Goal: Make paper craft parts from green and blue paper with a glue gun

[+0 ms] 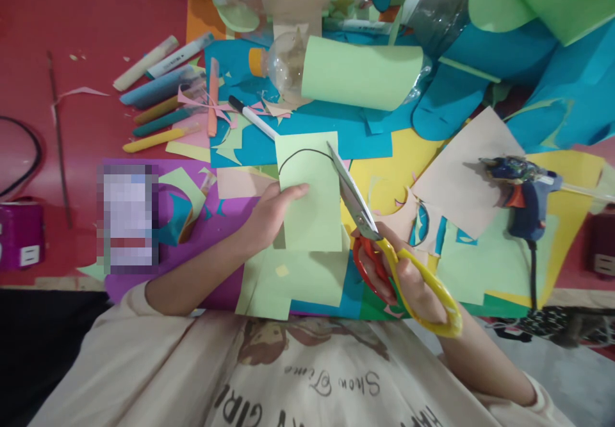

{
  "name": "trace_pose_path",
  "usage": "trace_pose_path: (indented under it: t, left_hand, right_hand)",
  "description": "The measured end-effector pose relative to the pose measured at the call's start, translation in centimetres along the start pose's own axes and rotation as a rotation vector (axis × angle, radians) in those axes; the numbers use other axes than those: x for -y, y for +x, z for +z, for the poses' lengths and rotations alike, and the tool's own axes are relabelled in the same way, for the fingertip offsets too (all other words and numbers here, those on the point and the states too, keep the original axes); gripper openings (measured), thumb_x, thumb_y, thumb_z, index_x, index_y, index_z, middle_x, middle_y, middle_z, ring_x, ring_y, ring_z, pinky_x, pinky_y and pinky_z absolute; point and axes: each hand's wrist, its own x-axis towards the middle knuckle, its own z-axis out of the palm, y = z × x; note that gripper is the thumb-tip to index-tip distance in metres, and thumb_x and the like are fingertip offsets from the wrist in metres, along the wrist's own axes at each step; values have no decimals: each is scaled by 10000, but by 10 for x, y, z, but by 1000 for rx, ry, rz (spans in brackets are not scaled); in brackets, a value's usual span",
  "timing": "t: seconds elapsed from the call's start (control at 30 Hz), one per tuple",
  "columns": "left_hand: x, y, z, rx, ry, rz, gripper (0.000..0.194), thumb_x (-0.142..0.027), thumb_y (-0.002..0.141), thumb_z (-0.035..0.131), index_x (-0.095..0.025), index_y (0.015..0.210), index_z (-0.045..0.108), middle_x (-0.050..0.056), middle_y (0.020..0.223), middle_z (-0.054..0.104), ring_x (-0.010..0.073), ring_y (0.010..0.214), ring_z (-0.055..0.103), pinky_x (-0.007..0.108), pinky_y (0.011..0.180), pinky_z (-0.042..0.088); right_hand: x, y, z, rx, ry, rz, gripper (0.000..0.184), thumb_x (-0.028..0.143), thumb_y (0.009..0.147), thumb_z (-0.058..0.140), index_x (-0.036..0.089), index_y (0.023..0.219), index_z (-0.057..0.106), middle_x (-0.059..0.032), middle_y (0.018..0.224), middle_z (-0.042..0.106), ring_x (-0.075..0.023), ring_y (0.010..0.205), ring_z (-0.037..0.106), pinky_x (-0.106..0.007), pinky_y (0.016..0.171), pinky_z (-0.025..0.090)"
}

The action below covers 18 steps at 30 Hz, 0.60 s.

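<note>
Both hands are closed on something: the left hand (pixel 269 215) pinches a light green sheet (pixel 317 222) by its left side, thumb flat on top, fingers hidden beneath; the right hand (pixel 417 286) is wrapped in the loops of the scissors (pixel 361 218), thumb through the yellow loop, fingers through the red one; the visible blade slants far and left, its tip over the sheet's far right corner area; how far apart the blades stand I cannot tell; the sheet is in the middle of the scene, near the person, with a black curved line (pixel 305 150) arching across its far part; a white marker (pixel 259 123) with a black cap lies just beyond its far left corner; farther off, a clear bottle (pixel 286 65) with an orange cap lies on its side, wrapped in a green paper sleeve (pixel 360 71); to the far left, a row of markers (pixel 158 87) lies fanned out on the red table (pixel 96 119); on the near left, a pixelated rectangular object (pixel 127 215) lies at the edge of a purple sheet (pixel 218 212); to the right, a blue glue gun (pixel 528 212) lies partly over a pale pink sheet (pixel 471 177)
</note>
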Motion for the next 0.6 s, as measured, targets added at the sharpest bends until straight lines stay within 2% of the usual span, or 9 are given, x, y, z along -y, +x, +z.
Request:
trace_pose_path:
  t: [0.23,0.4,0.6]
  left_hand:
    - [-1,1,-1,-8,-10,-5,310,-406,617,763,-173,814,711,23,798,740,252,860,690,309,731,517]
    - [-7,-1,0,-87,13,-20,237,-352,602,754,-172,743,689,15,763,725,228,803,687,281,659,506]
    - [-13,-2,3,-80,8,-6,209,-351,569,746,-176,656,671,-4,666,691,192,693,671,257,603,509]
  right_hand:
    - [2,0,-1,7,37,-11,554,724,812,465,251,1099,501,90,523,406,-68,346,257,-228,295,197]
    - [5,1,1,9,34,-21,566,733,807,465,249,1099,492,100,494,391,-65,332,254,-216,283,206]
    - [4,3,1,22,8,-14,609,752,799,452,231,1115,475,100,508,395,-53,330,259,-197,272,213]
